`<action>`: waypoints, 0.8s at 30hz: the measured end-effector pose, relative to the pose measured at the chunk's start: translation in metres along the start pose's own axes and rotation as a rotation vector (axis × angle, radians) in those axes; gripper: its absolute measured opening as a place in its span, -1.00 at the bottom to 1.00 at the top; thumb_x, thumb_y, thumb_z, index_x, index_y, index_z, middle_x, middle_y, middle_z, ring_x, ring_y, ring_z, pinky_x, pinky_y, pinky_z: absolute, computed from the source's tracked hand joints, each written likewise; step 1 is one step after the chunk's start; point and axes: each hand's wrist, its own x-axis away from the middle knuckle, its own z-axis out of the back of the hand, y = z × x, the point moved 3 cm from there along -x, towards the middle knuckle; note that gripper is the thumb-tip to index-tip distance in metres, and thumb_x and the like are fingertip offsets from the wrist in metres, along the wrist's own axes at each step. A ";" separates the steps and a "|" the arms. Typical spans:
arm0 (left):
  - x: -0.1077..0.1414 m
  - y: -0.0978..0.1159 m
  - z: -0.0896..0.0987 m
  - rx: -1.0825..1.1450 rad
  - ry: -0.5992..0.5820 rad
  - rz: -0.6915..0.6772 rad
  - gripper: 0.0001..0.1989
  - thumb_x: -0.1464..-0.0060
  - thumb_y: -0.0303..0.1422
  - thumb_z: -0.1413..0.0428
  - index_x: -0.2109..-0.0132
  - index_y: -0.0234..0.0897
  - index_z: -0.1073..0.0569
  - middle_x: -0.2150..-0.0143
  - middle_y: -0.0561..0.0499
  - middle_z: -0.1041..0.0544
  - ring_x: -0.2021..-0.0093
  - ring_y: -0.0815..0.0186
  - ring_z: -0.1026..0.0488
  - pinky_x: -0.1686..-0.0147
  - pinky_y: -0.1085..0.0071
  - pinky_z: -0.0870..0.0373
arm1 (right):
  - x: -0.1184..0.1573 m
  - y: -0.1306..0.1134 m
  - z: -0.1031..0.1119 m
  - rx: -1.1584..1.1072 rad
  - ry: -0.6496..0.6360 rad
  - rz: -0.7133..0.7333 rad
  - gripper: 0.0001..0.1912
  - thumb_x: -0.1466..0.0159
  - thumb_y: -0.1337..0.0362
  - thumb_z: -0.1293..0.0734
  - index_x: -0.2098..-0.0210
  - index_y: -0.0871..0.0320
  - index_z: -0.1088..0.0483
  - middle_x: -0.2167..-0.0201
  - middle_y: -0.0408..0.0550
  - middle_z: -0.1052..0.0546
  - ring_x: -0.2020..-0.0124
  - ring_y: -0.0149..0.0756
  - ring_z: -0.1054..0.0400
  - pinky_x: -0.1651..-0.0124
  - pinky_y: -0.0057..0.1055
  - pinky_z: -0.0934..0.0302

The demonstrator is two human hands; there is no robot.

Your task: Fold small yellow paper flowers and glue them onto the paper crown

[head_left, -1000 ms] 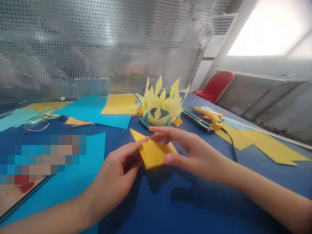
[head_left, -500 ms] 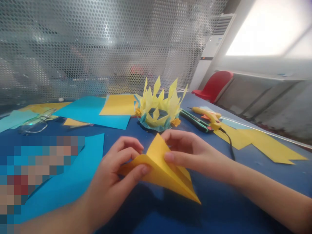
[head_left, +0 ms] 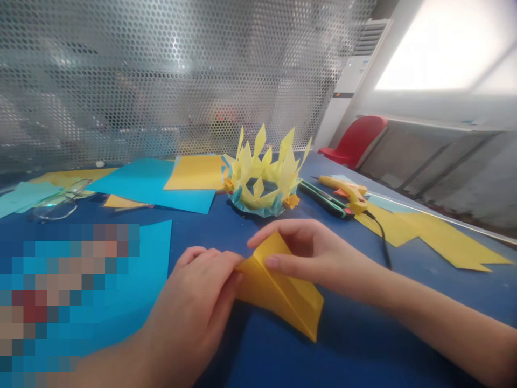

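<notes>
A folded piece of yellow paper (head_left: pixel 288 291) is held low over the blue table between both hands, its creased point angled toward the lower right. My left hand (head_left: pixel 205 296) pinches its left corner, with the fingertips mostly hidden behind the hand. My right hand (head_left: pixel 311 250) grips the upper part, thumb on the near face and fingers behind the top edge. Just beyond the hands stands a paper crown (head_left: pixel 264 183) with pale yellow spikes, a teal base and small orange pieces at its sides.
Blue sheets (head_left: pixel 133 186), an orange-yellow sheet (head_left: pixel 194 172) and glasses (head_left: pixel 54 207) lie at the left. A yellow glue gun (head_left: pixel 355 199) with a black cord, a green-and-black tool (head_left: pixel 325 199) and yellow paper pieces (head_left: pixel 456 242) lie right. A blurred patch covers the lower left.
My left hand has turned over and its fingers have closed round the paper's left corner. The paper's top has dropped a little, and my right thumb has shifted slightly left.
</notes>
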 end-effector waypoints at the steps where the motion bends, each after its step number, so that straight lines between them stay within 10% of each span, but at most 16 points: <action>1: 0.001 0.000 0.000 0.033 0.009 0.023 -0.79 -0.29 -0.38 0.08 0.17 -0.12 -0.45 0.31 0.03 -0.59 0.32 0.20 -0.47 0.27 0.31 -0.29 | 0.000 0.000 -0.001 -0.012 -0.006 0.002 -0.80 -0.19 0.23 -0.47 0.20 0.12 -0.54 0.30 -0.17 -0.57 0.30 -0.44 -0.44 0.24 -0.56 -0.32; 24: 0.001 0.001 0.004 0.276 0.050 -0.021 -0.80 -0.23 -0.37 -0.04 0.38 -0.17 -0.42 0.57 0.16 -0.45 0.60 0.46 -0.36 0.60 0.54 -0.18 | 0.004 0.000 -0.017 0.026 0.085 0.162 -0.93 -0.07 0.35 -0.53 0.46 0.13 -0.57 0.40 -0.11 -0.63 0.32 -0.32 -0.51 0.22 -0.44 -0.40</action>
